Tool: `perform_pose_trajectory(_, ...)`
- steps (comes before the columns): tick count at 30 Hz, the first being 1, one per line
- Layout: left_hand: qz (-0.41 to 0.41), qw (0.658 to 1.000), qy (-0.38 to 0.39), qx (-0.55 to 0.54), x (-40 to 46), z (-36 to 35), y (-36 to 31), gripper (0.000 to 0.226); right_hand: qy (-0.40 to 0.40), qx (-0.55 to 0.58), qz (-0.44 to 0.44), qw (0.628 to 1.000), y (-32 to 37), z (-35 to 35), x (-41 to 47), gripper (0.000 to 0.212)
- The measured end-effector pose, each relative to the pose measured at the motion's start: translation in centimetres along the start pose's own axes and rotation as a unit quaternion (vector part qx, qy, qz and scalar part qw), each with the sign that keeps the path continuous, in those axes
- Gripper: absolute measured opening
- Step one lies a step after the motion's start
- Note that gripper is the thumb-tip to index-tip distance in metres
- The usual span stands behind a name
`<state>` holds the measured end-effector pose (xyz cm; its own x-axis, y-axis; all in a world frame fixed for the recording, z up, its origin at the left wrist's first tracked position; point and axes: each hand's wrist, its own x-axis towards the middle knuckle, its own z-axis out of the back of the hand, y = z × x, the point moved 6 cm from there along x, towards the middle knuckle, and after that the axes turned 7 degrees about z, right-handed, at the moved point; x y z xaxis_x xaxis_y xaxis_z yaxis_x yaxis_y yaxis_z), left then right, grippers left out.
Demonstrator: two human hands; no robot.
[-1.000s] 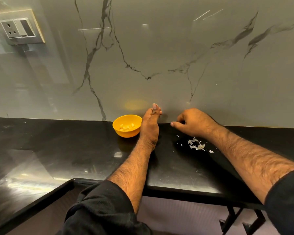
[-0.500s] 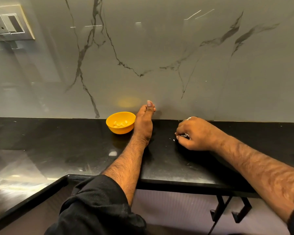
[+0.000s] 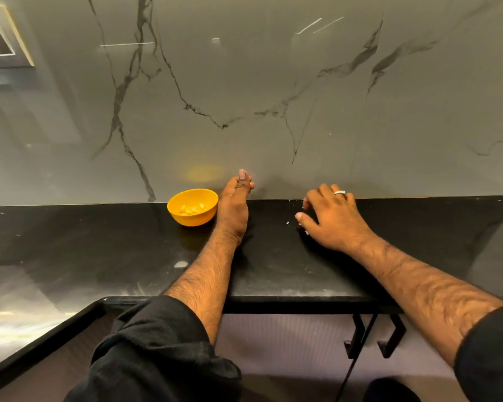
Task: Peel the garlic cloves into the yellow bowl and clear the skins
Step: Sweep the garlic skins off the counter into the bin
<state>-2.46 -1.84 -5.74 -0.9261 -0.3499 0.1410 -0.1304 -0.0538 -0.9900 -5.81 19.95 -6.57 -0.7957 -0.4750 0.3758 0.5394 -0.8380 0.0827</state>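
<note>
With my right hand (image 3: 334, 220) spread flat over what look like papery skins (image 3: 299, 226), I'd sweep, not pinch, such featherlight flakes.

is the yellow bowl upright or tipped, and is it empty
Upright and not empty: the yellow bowl sits on its base on the black counter, rim up, with a few pale peeled cloves inside.

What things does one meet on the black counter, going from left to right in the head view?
yellow bowl with peeled garlic cloves → left hand, resting on its edge → small skin flecks → right hand, palm down, wearing a ring
</note>
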Motion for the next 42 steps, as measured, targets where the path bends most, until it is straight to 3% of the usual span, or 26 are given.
perform_pose_trajectory(2,0.001,1.000,0.008,-0.006,0.1,0.0,0.1,0.068,-0.020,0.065,-0.018,0.998,-2.0,0.9,-1.6,0.050)
perform_pose_trajectory(6,-0.003,1.000,0.022,-0.002,0.4,-0.3,0.1,0.067,0.162,0.045,-0.053,0.984,-4.4,-0.2,-4.7,0.120)
perform_pose_trajectory(9,-0.017,0.999,0.034,0.020,0.4,-1.0,0.3,0.057,0.206,0.034,-0.032,0.977,-2.8,-1.5,-3.8,0.130)
perform_pose_trajectory(12,-0.032,0.998,0.039,0.030,0.3,-1.3,0.3,0.054,0.189,0.030,-0.023,0.981,0.0,-2.4,-1.4,0.125)
perform_pose_trajectory(15,-0.031,0.999,0.034,0.019,0.2,-1.0,0.1,0.067,0.171,0.068,0.001,0.983,2.3,-3.0,0.8,0.116)
perform_pose_trajectory(18,-0.020,0.999,0.025,0.006,0.3,-0.7,0.4,0.075,0.074,0.334,-0.021,0.939,1.7,-1.4,0.8,0.090)
perform_pose_trajectory(19,-0.019,1.000,0.023,0.007,0.4,-0.6,0.4,0.072,0.019,0.372,-0.036,0.927,0.3,-0.6,0.3,0.078)
perform_pose_trajectory(22,-0.014,1.000,0.019,0.007,0.5,-0.5,0.4,0.066,-0.030,0.304,-0.077,0.949,-4.2,1.1,-2.0,0.062)
perform_pose_trajectory(25,-0.015,0.999,0.025,0.014,0.7,-0.7,0.3,0.068,0.059,0.190,-0.122,0.972,-6.5,0.9,-3.8,0.088)
perform_pose_trajectory(28,-0.015,0.999,0.032,0.026,0.8,-1.0,0.5,0.070,0.169,0.086,-0.071,0.979,-4.0,-1.0,-3.2,0.103)
perform_pose_trajectory(35,-0.022,0.998,0.038,0.040,-0.2,-1.2,0.1,0.066,0.154,0.122,0.052,0.979,2.9,-1.1,-1.5,0.070)
perform_pose_trajectory(38,-0.025,0.997,0.040,0.053,-0.4,-1.2,0.0,0.070,0.148,0.105,0.101,0.978,3.4,-0.9,-1.3,0.047)
perform_pose_trajectory(42,-0.025,0.997,0.041,0.064,-0.6,-1.4,-0.2,0.068,0.133,0.051,0.152,0.978,3.7,0.5,-1.4,0.038)
